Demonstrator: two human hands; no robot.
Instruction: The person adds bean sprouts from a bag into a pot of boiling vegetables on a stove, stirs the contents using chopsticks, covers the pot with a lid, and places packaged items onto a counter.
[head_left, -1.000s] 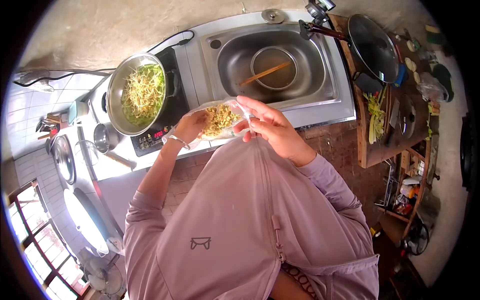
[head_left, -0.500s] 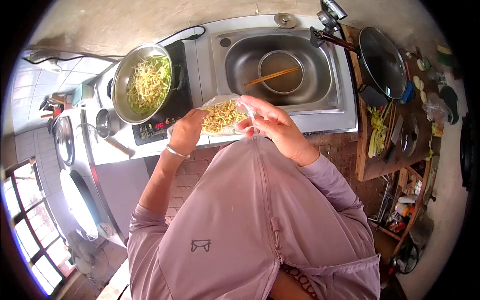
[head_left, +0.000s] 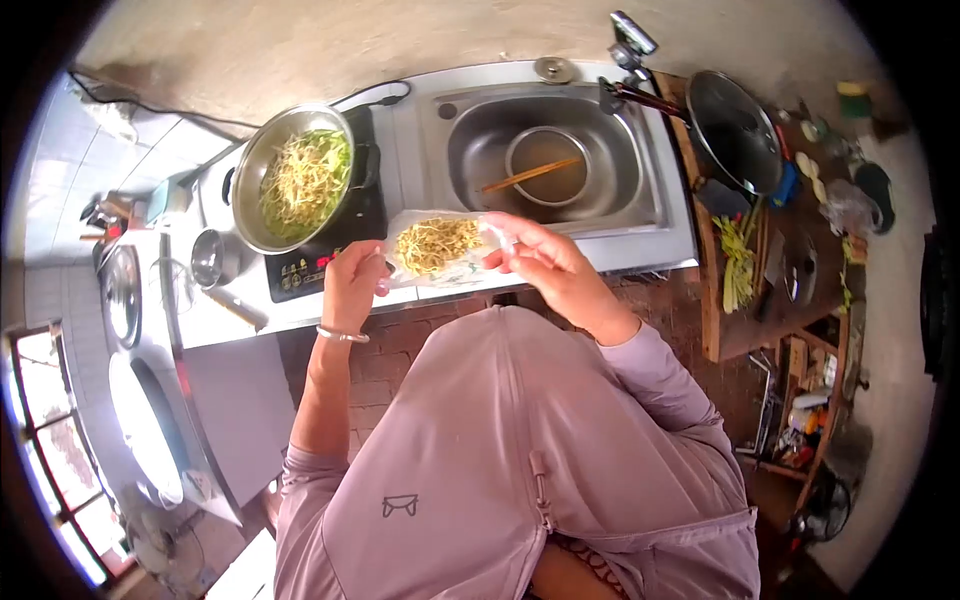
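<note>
A clear plastic bag of bean sprouts [head_left: 437, 245] is stretched between my two hands at the counter's front edge. My left hand [head_left: 352, 285], with a bracelet at its wrist, is closed on the bag's left end. At the opposite end, the fingers of my right hand [head_left: 555, 265] pinch the plastic. Up and to the left, a metal pot [head_left: 243, 205] holds more sprouts [head_left: 305, 180] lying over green vegetable pieces. This pot stands on a black induction cooker [head_left: 372, 215] with lit red digits, partly hidden by my left hand.
Chopsticks [head_left: 530, 174] lie across a metal bowl [head_left: 583, 190] of liquid in the sink [head_left: 650, 150]. A small saucepan [head_left: 212, 258] stands left of the cooker. On the wooden table [head_left: 735, 335] at right are a wok [head_left: 745, 135], a glass lid [head_left: 801, 265] and yellow-green stalks [head_left: 738, 262].
My left hand has moved a little left and down, off the sprouts to the bag's end. The bag now lies flatter and wider between my hands. The camera view has shifted slightly.
</note>
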